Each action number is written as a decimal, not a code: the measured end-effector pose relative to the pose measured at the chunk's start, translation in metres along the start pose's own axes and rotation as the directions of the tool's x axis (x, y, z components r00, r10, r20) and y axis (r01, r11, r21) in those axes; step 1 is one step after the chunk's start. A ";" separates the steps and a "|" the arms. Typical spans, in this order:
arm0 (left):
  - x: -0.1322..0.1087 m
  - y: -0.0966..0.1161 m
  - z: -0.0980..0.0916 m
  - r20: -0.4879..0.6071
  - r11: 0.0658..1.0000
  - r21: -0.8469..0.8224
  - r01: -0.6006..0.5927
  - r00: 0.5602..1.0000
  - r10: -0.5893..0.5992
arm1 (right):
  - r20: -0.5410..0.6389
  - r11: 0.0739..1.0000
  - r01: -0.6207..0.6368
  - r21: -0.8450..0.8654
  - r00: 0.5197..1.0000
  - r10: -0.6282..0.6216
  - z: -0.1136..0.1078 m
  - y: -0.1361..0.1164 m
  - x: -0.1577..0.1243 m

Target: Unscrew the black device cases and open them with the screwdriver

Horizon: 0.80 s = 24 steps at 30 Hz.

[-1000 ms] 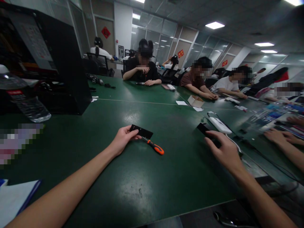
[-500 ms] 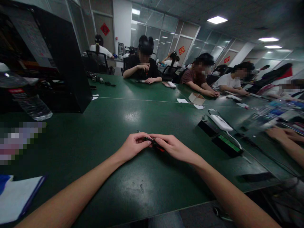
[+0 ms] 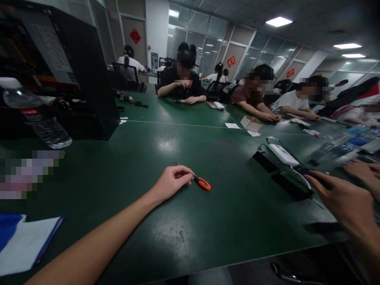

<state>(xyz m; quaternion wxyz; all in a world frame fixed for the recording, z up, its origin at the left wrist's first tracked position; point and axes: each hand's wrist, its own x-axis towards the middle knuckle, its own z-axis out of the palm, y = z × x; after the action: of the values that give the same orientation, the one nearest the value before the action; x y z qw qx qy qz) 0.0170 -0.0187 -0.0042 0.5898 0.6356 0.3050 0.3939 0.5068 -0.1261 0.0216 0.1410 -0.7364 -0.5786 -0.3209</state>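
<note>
Left hand [image 3: 172, 184] is curled over an orange-black screwdriver [image 3: 203, 183], can't tell if gripping; right hand [image 3: 346, 196], grip also unclear, has black pieces [image 3: 287, 186] just left of it.

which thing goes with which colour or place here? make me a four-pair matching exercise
Things
1. screwdriver
2. bottle
3. small box
4. cabled device

Descriptions
A. pale brown, beside white paper
B. white, close to black strips on the side of the right hand
C. orange and black handle, partly covered by the left hand
D. clear with a red label, in front of the dark computer case

Pairs: 1-C, 2-D, 3-A, 4-B
</note>
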 end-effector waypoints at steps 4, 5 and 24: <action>0.000 -0.001 -0.001 -0.004 1.000 -0.006 0.003 1.000 -0.003 | 0.034 0.996 0.093 -0.015 0.995 -0.092 0.020 0.019 -0.023; 0.000 -0.001 -0.001 -0.007 1.000 -0.008 0.004 1.000 -0.004 | 0.041 0.994 0.110 -0.003 0.993 -0.110 0.024 0.019 -0.027; 0.000 0.000 -0.002 -0.020 1.000 -0.028 0.009 1.000 -0.009 | -0.052 0.983 0.182 0.001 0.982 -0.182 0.031 -0.006 -0.018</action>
<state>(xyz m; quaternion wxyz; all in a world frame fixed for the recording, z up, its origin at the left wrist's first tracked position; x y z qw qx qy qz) 0.0156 -0.0174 -0.0040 0.5974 0.6218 0.3081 0.4020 0.5086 -0.1202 -0.0137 0.1280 -0.6714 -0.6408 -0.3496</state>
